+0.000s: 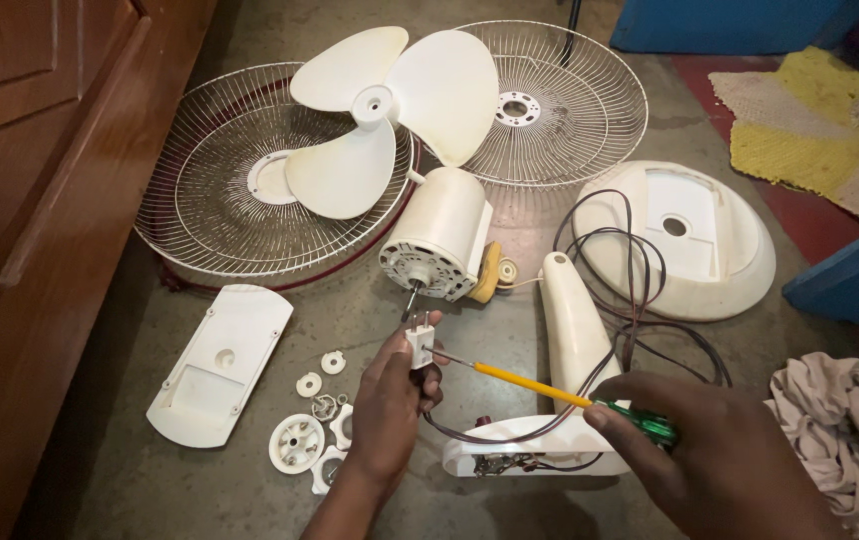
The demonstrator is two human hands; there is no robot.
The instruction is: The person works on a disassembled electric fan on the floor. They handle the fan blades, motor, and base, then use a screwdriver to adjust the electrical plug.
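Note:
A taken-apart white fan lies on the floor. My left hand holds a small white plug-like part with metal prongs, just below the white motor housing. My right hand grips a screwdriver with a green handle and yellow shaft; its tip touches the white part. Under the screwdriver lies the white fan neck and switch housing, with dark cables looping out of it.
The three-blade fan blade rests on one wire grille; a second grille lies behind. A round base, a flat white cover, small round parts, a rag, a wooden cabinet at left.

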